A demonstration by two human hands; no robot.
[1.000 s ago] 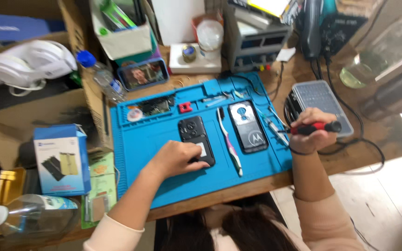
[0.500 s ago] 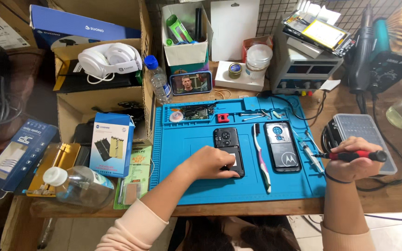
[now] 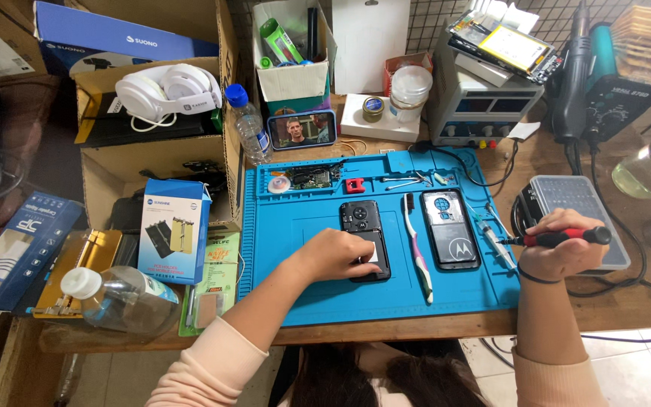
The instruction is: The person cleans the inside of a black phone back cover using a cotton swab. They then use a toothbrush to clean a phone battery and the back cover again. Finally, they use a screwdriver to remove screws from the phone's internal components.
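Since half a second ago the hands have barely shifted; the view has only settled slightly lower. The open black phone lies flat near the middle of the blue repair mat, the left hand resting on its lower half, fingers together and pressing down. It looks light, stiff and fragile inside, best held by its edges. The right hand is clamped on a red-handled screwdriver, just beside a second phone and a toothbrush.

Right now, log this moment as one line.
left hand: on phone | right hand: holds screwdriver | surface: blue mat
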